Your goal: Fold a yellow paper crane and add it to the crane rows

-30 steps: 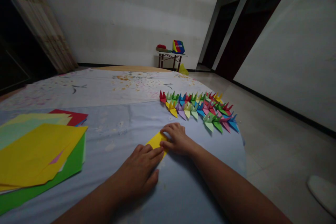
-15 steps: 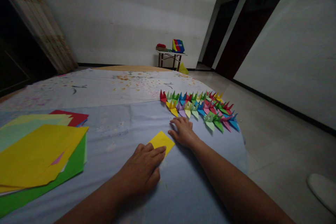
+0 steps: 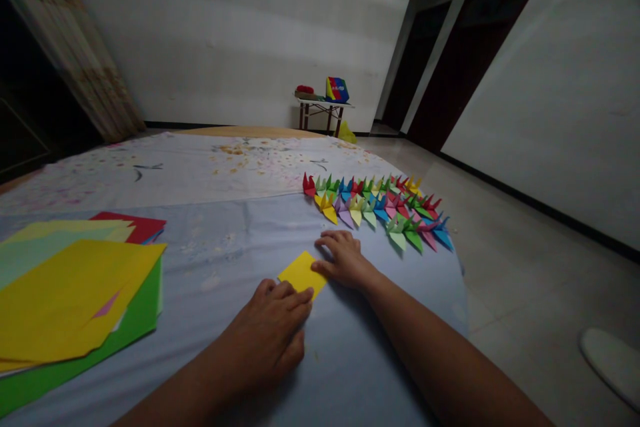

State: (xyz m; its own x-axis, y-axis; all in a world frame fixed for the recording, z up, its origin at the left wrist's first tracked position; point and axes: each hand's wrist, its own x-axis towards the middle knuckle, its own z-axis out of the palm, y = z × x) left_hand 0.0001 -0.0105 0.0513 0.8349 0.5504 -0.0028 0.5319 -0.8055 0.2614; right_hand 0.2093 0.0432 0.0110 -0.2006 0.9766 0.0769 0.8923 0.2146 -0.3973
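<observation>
A small folded yellow paper [image 3: 301,273] lies on the pale blue cloth [image 3: 240,240]. My left hand [image 3: 273,333] rests flat on the cloth, its fingertips pressing the paper's near edge. My right hand [image 3: 345,259] lies at the paper's right side, fingers stretched out and thumb touching the paper's edge. Just beyond my right hand stand rows of several coloured paper cranes [image 3: 380,208].
A loose stack of coloured paper sheets [image 3: 75,293], yellow on top with green and red below, lies at the left. A white patterned cloth [image 3: 190,163] covers the far part. A small table with items [image 3: 323,105] stands by the far wall. Bare floor lies to the right.
My right hand lifted off the yellow paper, moved away toward the cranes, then came back to the paper's right edge. My left hand stayed on the near edge.
</observation>
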